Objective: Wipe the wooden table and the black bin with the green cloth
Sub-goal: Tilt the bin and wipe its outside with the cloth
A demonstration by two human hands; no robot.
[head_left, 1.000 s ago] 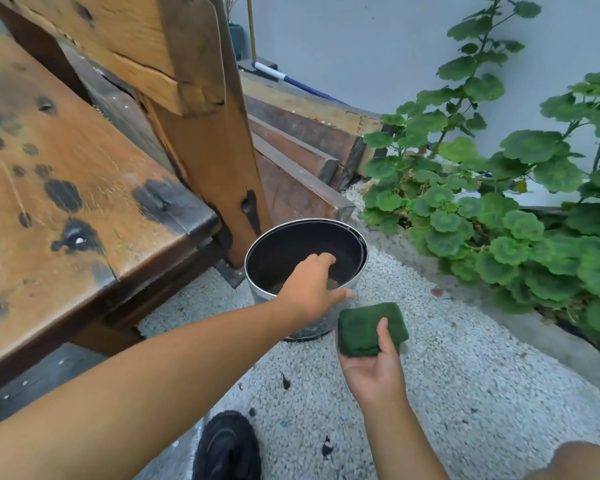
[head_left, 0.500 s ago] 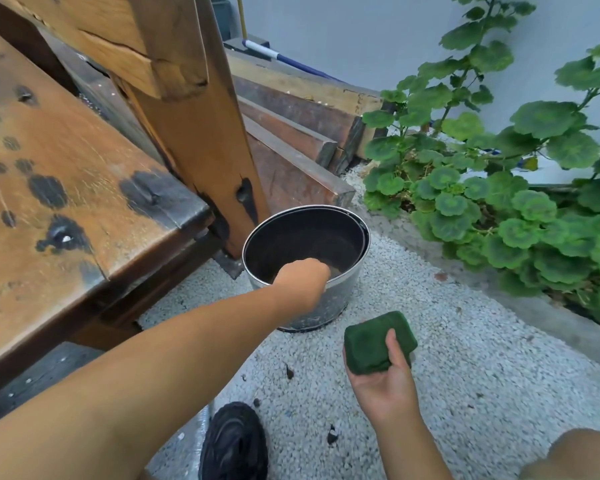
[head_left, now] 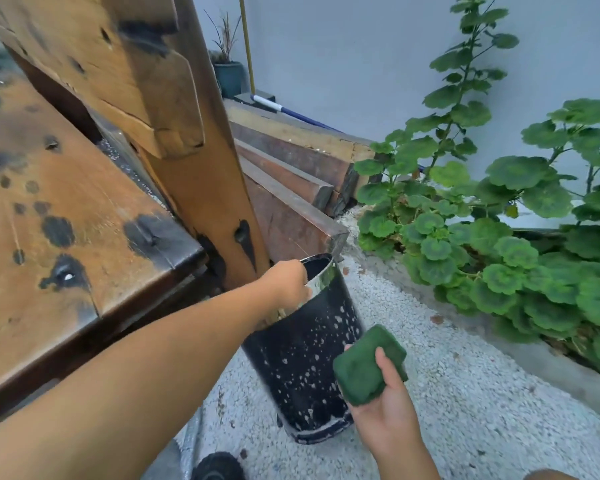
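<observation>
At the centre of the frame the left hand [head_left: 288,284] is closed over the shiny rim of the black bin [head_left: 305,358], which leans tilted on the gravel floor [head_left: 465,393]. At lower right the right hand [head_left: 385,407] clasps the folded green cloth [head_left: 364,365] just beside the bin's speckled side. The wooden counter [head_left: 59,216] fills the left.

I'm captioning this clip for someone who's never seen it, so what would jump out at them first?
The black bin in the middle, speckled with pale spots and tipped back by the left hand gripping its rim. Just right of it, the right hand holds a folded green cloth close to the bin's side. The stained wooden table fills the left, and leafy plants line the wall at right.
</observation>
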